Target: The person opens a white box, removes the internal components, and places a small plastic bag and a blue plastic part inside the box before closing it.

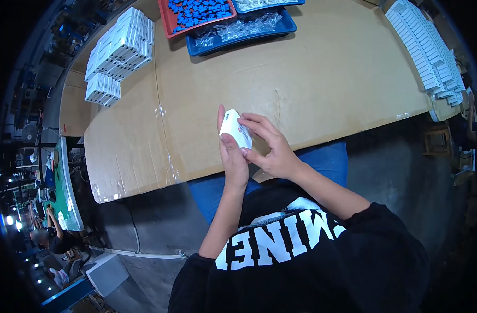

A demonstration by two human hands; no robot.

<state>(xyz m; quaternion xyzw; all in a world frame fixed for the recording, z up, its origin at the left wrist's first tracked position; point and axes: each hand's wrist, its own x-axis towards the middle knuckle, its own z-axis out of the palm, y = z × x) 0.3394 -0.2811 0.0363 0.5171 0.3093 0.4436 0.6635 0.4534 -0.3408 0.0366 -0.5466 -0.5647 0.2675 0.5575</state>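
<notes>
A small white box (232, 125) with a printed mark on its face is held above the near part of the cardboard-covered table (207, 104). My left hand (233, 156) is closed around its lower left side, with the thumb on the front. From the right, my right hand (272, 148) grips the same box, its fingers on the upper edge and its thumb low near the bottom corner. The box is tilted, and what lies behind it is hidden.
White boxes (121, 44) are stacked at the left, and more boxes (426, 52) stand in rows at the right. At the back are a red tray (168, 23) of blue pieces and a blue tray (196, 51) of clear plastic bags. Another person (61, 240) sits at a green table.
</notes>
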